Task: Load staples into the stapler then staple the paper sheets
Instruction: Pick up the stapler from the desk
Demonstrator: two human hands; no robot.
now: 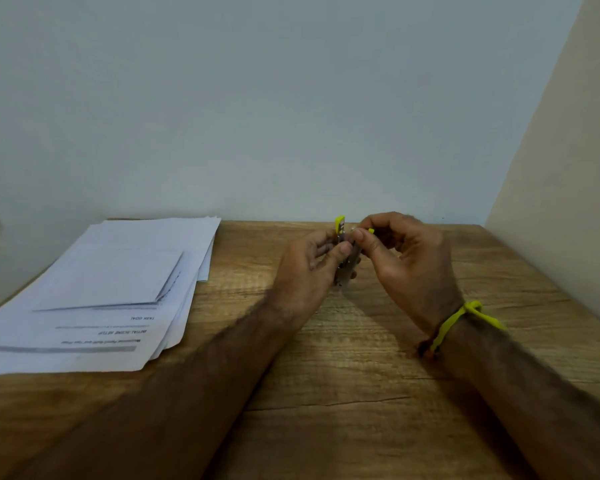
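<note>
A small stapler (344, 268) with a metal body and yellow plastic parts is held upright above the wooden desk (361, 393), near its far edge. My left hand (303, 275) grips its lower metal body from the left. My right hand (406, 261) pinches its upper part from the right, thumb and forefinger pressed together at the top. Whether staples sit between those fingers is hidden. A loose stack of printed paper sheets (111, 292) lies on the left side of the desk, apart from both hands.
A plain grey wall (291, 98) rises right behind the desk. A beige panel (568, 168) closes off the right side. A yellow band (454, 323) is tied around my right wrist. Bare wood lies between the papers and my arms.
</note>
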